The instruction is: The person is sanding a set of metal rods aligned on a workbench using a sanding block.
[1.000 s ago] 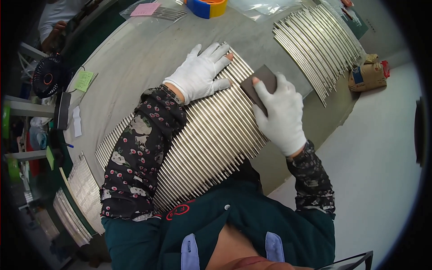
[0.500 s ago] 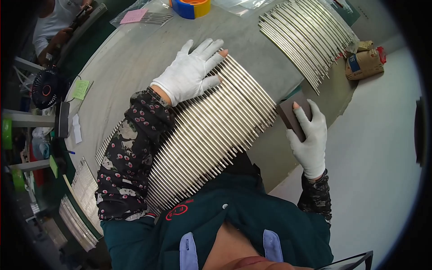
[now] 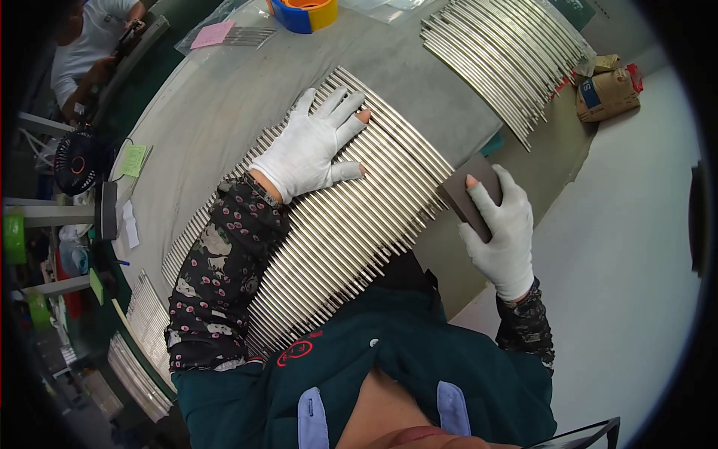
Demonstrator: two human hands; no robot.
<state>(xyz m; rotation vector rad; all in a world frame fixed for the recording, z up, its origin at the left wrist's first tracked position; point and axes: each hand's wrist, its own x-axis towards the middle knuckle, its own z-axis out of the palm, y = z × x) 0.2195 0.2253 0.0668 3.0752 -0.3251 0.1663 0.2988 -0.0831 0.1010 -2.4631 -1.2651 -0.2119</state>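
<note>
A row of thin, shiny metal rods [image 3: 351, 217] lies side by side on the grey table, with ends overhanging its near right edge. My left hand [image 3: 308, 146], in a white glove with bare thumb and index fingertips, rests on the rods with its fingers spread. To the right, my right hand [image 3: 507, 238] wears a similar glove. It grips a flat dark-brown block [image 3: 479, 193], which looks like a sanding block. The block's left edge is close against the rods' right ends; whether it touches them I cannot tell.
More metal rods [image 3: 501, 60] lie at the far right of the table [image 3: 217, 97]. A blue, yellow and orange ring [image 3: 305, 13] and bagged rods are at the back. Left stand a black fan [image 3: 77, 161] and a seated person; a brown bag [image 3: 607, 96] sits at right.
My right hand has brought the block leftward, up close to the rod ends. My left hand now sits a little lower, exposing more of the rods' far ends. The view has shifted slightly.
</note>
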